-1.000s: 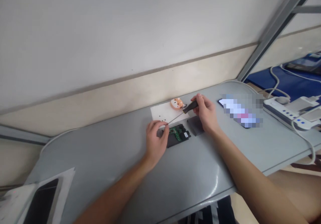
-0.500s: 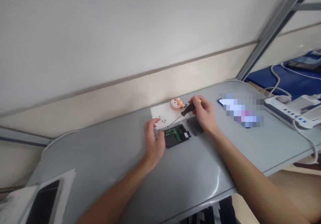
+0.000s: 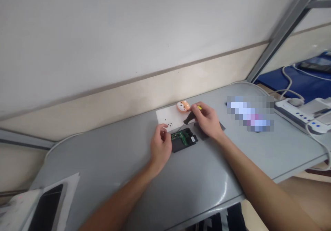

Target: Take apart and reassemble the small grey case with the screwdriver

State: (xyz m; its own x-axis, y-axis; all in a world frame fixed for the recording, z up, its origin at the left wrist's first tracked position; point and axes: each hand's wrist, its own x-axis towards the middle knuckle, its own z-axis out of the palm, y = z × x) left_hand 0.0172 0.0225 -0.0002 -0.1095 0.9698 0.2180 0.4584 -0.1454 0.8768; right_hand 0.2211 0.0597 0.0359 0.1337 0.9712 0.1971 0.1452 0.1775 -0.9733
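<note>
My right hand [image 3: 208, 120] is wrapped round the black and yellow handle of a screwdriver [image 3: 190, 117]. Its thin shaft slants down to the left, reaching the upper edge of an opened black device with a green circuit board [image 3: 184, 140]. At that device's left end is my left hand [image 3: 160, 144], thumb and fingers curled in around the edge. Several tiny dark screws [image 3: 169, 124] lie on white paper [image 3: 165, 115] just beyond the left fingertips. An orange and white animal-faced case [image 3: 183, 107] rests on the paper. Partly under my right hand lies a dark flat cover [image 3: 204, 132].
A phone [image 3: 249, 113] with a blurred-out screen lies to the right, and a white power strip [image 3: 301, 115] with cables sits beyond it. At the lower left a dark phone-like slab [image 3: 46, 207] lies on papers. A wall [image 3: 144, 82] runs behind the grey table [image 3: 116, 158].
My right hand has lowered slightly to the left, bringing the screwdriver tip to the device's upper edge. My left fingers have curled closer together at the device's left end.
</note>
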